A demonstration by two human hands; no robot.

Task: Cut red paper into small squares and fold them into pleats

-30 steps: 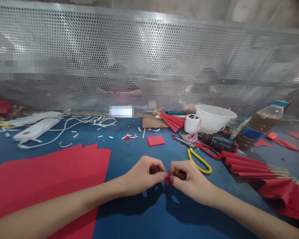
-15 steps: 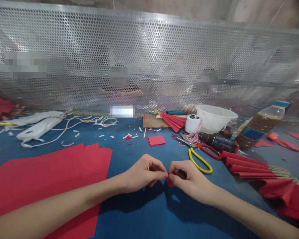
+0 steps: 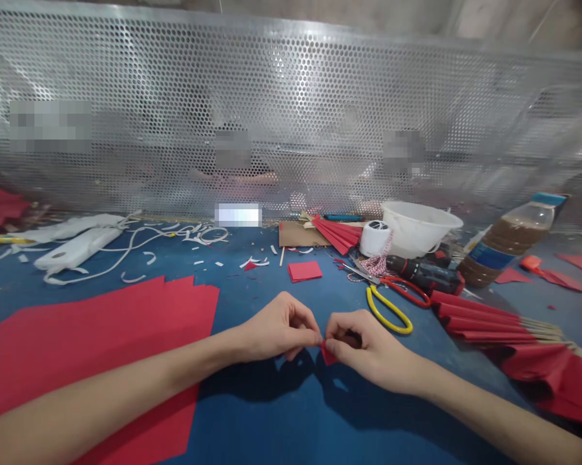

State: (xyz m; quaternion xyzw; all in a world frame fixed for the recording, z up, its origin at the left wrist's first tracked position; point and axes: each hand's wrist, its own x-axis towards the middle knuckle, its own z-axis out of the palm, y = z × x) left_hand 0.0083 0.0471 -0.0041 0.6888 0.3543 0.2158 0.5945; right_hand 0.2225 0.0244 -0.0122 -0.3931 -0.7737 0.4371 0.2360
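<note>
The left hand (image 3: 281,328) is curled nearly shut, with its thumb and first finger pinched together at the top of a little piece of thin red paper (image 3: 328,354). The right hand (image 3: 363,345) is curled nearly shut too, and its fingers pinch the same piece from the other side. The paper sits between the two hands, just above a blue table top (image 3: 252,420), and the fingers hide most of it, so I cannot tell its full shape. It looks very light and soft, so it should bend and crease with a small push and may tear if pulled hard. The best place to hold it looks like right by its edges, with just the fingertips. A big flat sheet of red paper (image 3: 92,349) lies under the left arm. Ahead of the hands is a small stack of red paper (image 3: 304,272). To the right are scissors with yellow handles (image 3: 390,310) and a wide folded red paper fan (image 3: 484,320) with thin wooden sticks (image 3: 542,330) at one end.
</note>
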